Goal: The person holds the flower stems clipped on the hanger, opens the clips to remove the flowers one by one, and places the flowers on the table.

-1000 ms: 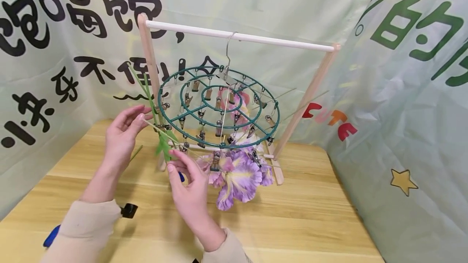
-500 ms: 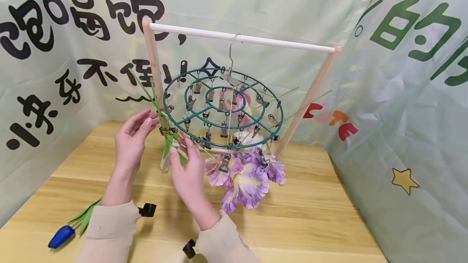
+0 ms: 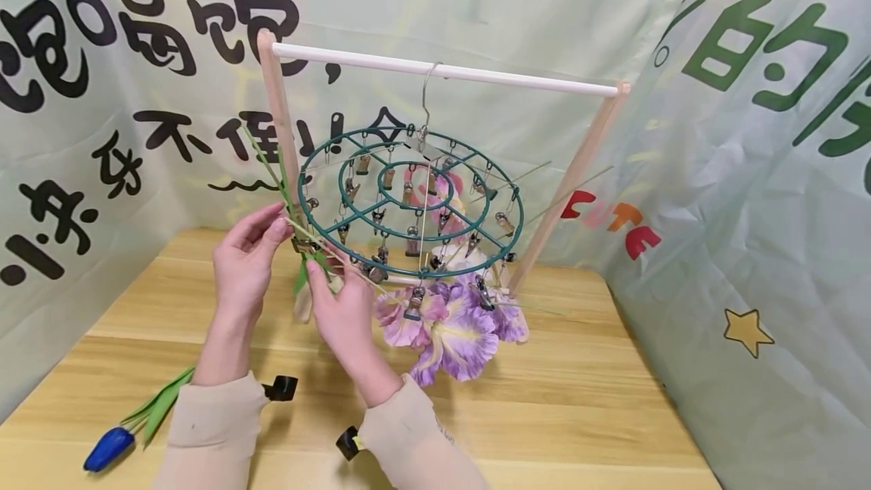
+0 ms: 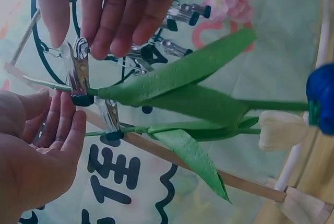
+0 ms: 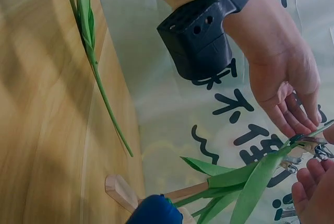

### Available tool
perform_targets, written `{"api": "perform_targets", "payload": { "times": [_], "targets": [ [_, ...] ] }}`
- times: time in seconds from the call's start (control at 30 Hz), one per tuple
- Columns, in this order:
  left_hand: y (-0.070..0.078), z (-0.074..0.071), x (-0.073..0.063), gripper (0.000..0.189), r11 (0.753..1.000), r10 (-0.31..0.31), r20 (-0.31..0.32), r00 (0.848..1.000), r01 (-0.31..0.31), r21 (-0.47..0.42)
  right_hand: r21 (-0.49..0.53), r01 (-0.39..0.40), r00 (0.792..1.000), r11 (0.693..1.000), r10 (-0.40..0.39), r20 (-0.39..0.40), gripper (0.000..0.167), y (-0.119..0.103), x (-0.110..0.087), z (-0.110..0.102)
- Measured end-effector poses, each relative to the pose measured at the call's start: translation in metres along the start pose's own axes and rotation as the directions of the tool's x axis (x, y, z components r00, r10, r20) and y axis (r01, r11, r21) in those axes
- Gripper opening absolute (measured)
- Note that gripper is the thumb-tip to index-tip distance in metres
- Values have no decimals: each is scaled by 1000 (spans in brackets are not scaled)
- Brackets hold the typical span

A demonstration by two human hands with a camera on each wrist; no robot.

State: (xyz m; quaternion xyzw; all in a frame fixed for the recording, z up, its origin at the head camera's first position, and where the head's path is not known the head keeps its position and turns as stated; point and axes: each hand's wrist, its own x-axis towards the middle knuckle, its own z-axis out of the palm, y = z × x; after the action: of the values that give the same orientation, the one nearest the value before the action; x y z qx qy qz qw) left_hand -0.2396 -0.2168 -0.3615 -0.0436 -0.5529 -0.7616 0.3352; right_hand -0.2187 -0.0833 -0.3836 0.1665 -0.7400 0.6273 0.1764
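In the head view my left hand (image 3: 245,255) is at the rack's left side, its fingers loosely bent by the upright green stems. In the left wrist view its fingertips lie close to the stem end of a blue artificial tulip (image 4: 319,98). A metal clip (image 4: 78,72) grips that stem. My right hand (image 3: 343,301) stands opposite, thumb and fingertips spread on either side of the clip's handles. A white tulip (image 4: 282,130) hangs in a second clip (image 4: 109,117) beside it. The clips belong to a round green hanger (image 3: 415,237). In the head view my right hand hides the blue bloom.
The hanger hooks onto a white rod (image 3: 442,74) between wooden posts (image 3: 574,180). Purple flowers (image 3: 463,339) hang from its front clips, thin stems sticking out. Another blue tulip (image 3: 109,448) lies on the wooden table (image 3: 578,407) at front left. Printed cloth walls (image 3: 748,210) surround the table.
My left forearm has shifted right, uncovering the blue tulip on the table. My right hand has moved up and left toward the clip, and the hanging blue bloom is now out of sight behind it.
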Motion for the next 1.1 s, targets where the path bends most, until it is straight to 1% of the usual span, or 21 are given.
{"api": "perform_targets", "payload": {
  "times": [0.1, 0.2, 0.33, 0.43, 0.6, 0.73, 0.83, 0.9, 1.0, 1.1],
  "targets": [
    [1, 2, 0, 29, 1000, 5, -1, 1000, -5, 6, 9, 5, 1000, 1000, -5, -20, 36, 1, 3, 1],
    [2, 3, -1, 26, 1000, 14, -8, 1000, -14, 15, 26, 28, 999, 999, -27, -33, 34, 2, 5, 2],
    [2, 2, -2, 19, 999, 27, -18, 999, -26, 45, 41, 49, 998, 998, -47, -35, 32, 3, 6, 1],
    [2, 0, -4, 18, 999, 30, -21, 999, -30, 39, 54, 58, 998, 997, -56, -36, 30, 3, 7, 0],
    [3, -1, -5, 18, 1000, 14, -15, 1000, -14, 19, 59, 65, 998, 996, -64, -26, 25, 4, 8, 0],
    [5, 0, -6, 15, 1000, -2, -13, 1000, 2, 30, 76, 65, 998, 995, -63, -21, 25, 6, 9, -1],
    [4, 0, -6, 16, 999, 1, -10, 1000, 0, 41, 89, 71, 997, 993, -70, -21, 27, 7, 10, -2],
    [4, 0, -5, 17, 999, 1, -8, 1000, -1, 45, 76, 75, 997, 994, -74, -20, 26, 7, 10, -2],
    [4, 0, -6, 13, 999, -5, 0, 1000, 5, 39, 40, 70, 997, 997, -70, -18, 24, 6, 11, -5],
    [5, -1, -6, 9, 1000, -18, 8, 1000, 18, 10, 14, 54, 999, 998, -54, -1, 22, 5, 11, -7]
  ]
}}
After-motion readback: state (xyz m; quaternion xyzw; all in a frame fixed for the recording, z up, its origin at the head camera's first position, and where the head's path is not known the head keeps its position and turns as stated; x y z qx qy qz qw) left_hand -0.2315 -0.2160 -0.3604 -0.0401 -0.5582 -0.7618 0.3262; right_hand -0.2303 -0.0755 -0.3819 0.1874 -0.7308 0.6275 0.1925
